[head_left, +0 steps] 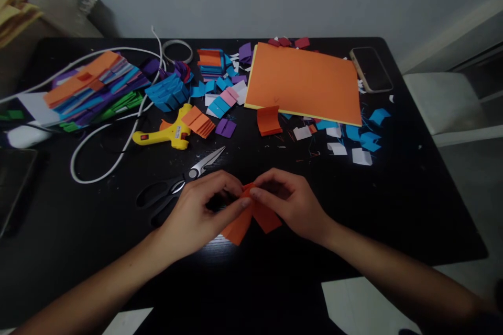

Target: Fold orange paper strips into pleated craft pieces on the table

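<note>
Leftmost, on the table (393, 209) toward its far left corner, a bundle of coloured paper strips (92, 89) slants up toward the far edge, with a white cable (91, 182) looped beside it. Right of that lies a yellow glue gun (167, 133), its red switch toward the left edge. Nearer the near edge, scissors (192, 173) lie with blades pointing to the far right and 2 dark handles toward the near left.

Beside them, the left hand (198, 207) pinches orange paper (239, 226) between thumb and bent fingers. This paper is held in front of the middle of the near edge, its narrow pinched end toward the far edge. From there 2 flaps fork like an upturned V: the long axis of 1 runs toward the near edge leaning left, the other leaning right. Whether it is 1 piece or 2, I cannot tell. The right hand (288, 201) grips the same end, thumb against curled fingers.

Farther right, an orange sheet (306, 84) lies along the far edge, and a phone (371, 69) by the far right corner.
</note>
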Demonstrator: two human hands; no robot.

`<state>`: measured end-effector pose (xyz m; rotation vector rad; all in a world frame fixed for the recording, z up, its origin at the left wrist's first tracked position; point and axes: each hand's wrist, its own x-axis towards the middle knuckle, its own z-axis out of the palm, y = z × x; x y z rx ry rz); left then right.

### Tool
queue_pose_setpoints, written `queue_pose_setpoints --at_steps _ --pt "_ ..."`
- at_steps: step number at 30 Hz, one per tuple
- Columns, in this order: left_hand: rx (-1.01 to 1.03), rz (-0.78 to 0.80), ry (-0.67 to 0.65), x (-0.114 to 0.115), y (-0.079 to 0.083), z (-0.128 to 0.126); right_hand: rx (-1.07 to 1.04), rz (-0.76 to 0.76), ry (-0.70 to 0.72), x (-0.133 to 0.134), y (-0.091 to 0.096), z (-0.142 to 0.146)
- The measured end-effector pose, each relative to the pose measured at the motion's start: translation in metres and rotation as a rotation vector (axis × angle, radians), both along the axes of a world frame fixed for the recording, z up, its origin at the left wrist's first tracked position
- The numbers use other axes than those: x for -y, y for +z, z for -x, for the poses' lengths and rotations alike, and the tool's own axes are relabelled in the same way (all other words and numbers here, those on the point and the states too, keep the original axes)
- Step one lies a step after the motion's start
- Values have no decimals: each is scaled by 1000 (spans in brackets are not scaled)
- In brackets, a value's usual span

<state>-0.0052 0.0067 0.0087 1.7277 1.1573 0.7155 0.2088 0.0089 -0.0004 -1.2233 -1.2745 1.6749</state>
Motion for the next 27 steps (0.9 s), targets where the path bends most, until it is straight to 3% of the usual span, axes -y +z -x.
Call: queue_pose_setpoints --at_steps 5,19,27 --pt "-5 -17 -22 -1 -1 0 -24 -34 -10 1 -3 1" --pt "-54 -51 98 5 -7 2 -16 -33 -38 1 -2 -1" --pt "-56 -192 58 5 -5 3 -2 -38 -51 1 -1 -1"
